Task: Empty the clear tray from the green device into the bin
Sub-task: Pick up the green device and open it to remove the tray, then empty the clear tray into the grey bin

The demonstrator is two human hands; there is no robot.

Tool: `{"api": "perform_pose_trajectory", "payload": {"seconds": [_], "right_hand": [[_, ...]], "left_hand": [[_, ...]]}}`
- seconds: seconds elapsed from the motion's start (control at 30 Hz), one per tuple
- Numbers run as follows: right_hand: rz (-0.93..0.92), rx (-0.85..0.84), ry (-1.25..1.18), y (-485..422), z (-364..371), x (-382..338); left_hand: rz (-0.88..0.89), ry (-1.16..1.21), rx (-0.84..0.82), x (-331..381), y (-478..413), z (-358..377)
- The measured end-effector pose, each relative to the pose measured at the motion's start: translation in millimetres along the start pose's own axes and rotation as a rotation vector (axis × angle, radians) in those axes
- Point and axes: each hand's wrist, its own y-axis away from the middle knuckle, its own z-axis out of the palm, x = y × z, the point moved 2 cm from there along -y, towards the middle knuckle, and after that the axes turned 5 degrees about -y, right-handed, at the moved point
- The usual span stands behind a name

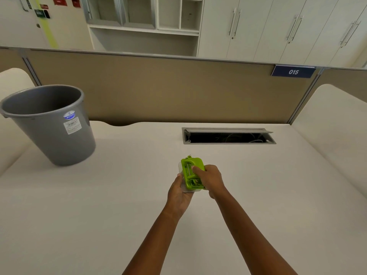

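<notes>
Where both hands meet, left hand [179, 192] grips clear tray [180, 168] — mostly hidden, right hand [211, 179] clamps green device [191, 173].

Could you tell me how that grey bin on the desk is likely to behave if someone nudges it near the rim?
The bin looks like thin moulded plastic and shows nothing inside, so it is probably light and would slide easily on the smooth desk. It tapers to a narrower base, so a push near the rim may well tip it. Its round wall suggests it could roll once over.

Bright, even overhead light; soft shadows beneath the round grey plastic bin [49, 124]; wide-angle bending at edges, slight softness
</notes>
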Motion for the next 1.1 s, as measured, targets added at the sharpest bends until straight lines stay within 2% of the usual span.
{"api": "perform_pose_trajectory", "payload": {"seconds": [0.2, 0.33, 0.53, 0.67, 0.83, 1.1], "right_hand": [[0.113, -0.031, -0.156, -2.0, -5.3, -0.1], [0.192, -0.048, -0.296, -5.5, -12.6, 6.2], [0.254, 0.036, -0.304, -12.6, -24.9, 30.8], [0.291, 0.064, -0.25, -14.9, -24.3, 57.2], [0.225, 0.137, -0.013, -12.4, -18.8, 88.0], [0.209, 0.162, 0.173, -4.1, -13.3, 118.8]], "left_hand": [[0.01, -0.002, -0.006, 3.3, 2.0, -1.0], [0.017, -0.004, 0.066, 4.2, 2.7, -5.2], [0.018, 0.071, 0.154, 8.4, 2.6, -18.3], [0.012, 0.089, 0.159, 10.3, 2.8, -25.8], [0.015, 0.078, 0.156, 11.4, 3.8, -31.6], [0.02, 0.092, 0.15, 16.0, 4.6, -34.6]]}}
